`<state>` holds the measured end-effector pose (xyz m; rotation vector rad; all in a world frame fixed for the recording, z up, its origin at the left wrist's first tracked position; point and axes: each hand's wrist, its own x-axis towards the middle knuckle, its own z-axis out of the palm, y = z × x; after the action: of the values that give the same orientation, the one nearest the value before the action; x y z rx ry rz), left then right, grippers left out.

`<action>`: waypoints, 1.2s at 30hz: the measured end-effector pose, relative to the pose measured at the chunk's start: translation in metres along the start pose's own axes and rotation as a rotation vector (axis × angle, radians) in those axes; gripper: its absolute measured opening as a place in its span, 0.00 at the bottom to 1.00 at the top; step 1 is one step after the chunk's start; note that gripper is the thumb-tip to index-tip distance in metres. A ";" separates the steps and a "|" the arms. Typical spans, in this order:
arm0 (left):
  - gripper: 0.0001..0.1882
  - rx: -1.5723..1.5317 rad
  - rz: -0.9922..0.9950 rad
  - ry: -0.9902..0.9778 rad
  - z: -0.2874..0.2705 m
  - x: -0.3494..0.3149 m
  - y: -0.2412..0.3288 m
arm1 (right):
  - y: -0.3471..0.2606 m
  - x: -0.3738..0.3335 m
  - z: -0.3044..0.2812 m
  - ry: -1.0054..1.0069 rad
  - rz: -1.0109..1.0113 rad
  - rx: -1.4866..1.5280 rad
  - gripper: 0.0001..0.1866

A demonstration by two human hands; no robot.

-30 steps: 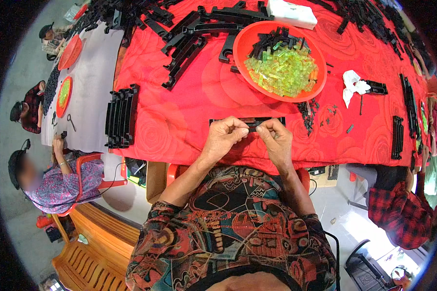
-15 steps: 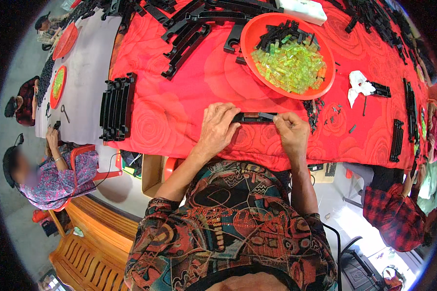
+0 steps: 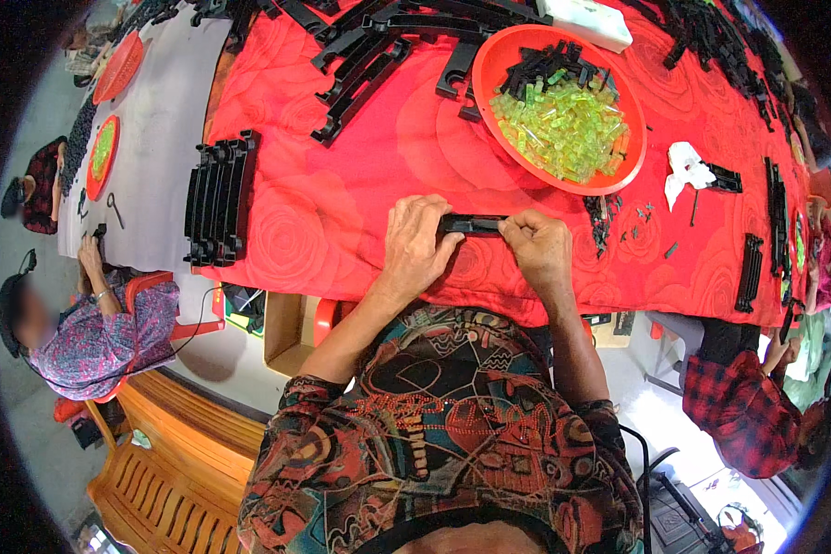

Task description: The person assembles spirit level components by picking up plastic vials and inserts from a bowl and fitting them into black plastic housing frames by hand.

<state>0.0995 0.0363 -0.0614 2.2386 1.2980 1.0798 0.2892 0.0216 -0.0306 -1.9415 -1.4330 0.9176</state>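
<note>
A rose-patterned red cloth [image 3: 314, 198] covered the desk [image 3: 286, 235]. At nine o'clock lay a row of black strips [image 3: 220, 198]. Near the six o'clock edge, the left hand [image 3: 417, 245] gripped a slim, straight, slightly shiny black part [image 3: 472, 224]; the right hand [image 3: 539, 251] pinched its three o'clock end. Toward one o'clock sat a red bowl [image 3: 577, 186].

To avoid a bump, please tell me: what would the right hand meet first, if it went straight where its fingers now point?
Most likely the narrow black part: the right hand seems to touch its right end. Depth is unclear from this one view, so firm contact is not certain.
</note>
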 end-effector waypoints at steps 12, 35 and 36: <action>0.20 -0.062 -0.007 0.012 0.000 0.001 0.001 | -0.011 0.001 0.005 0.032 0.026 -0.148 0.12; 0.19 0.211 0.194 -0.160 -0.001 0.001 0.002 | -0.004 -0.004 0.021 0.224 -0.102 -0.160 0.12; 0.19 0.219 0.195 -0.181 -0.003 0.002 0.002 | -0.006 -0.004 0.021 0.211 -0.096 -0.173 0.12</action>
<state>0.0994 0.0370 -0.0575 2.6023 1.1918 0.8052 0.2690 0.0204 -0.0383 -2.0060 -1.5068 0.5434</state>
